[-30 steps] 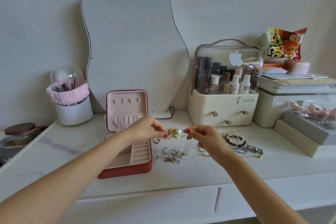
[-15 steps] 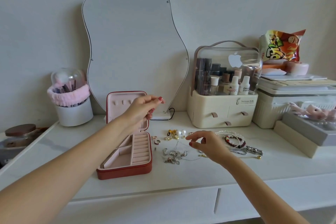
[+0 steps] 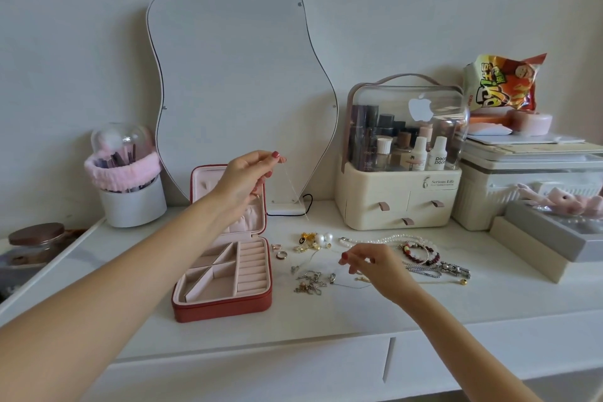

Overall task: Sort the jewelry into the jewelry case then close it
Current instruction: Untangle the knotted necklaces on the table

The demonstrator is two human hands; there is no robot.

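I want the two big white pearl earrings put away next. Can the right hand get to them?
Probably yes. The right hand hovers over the white tabletop just right of the two white pearl earrings, with nothing between them. Its fingers pinch something small, perhaps a thin chain, so it may need to let go first.

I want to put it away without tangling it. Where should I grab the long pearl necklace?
Best pinch the pearl necklace at its clasp end, the left tip by the right hand, coming from above. It lies flat and stretched out on the table, so lifting one end should let it hang straight.
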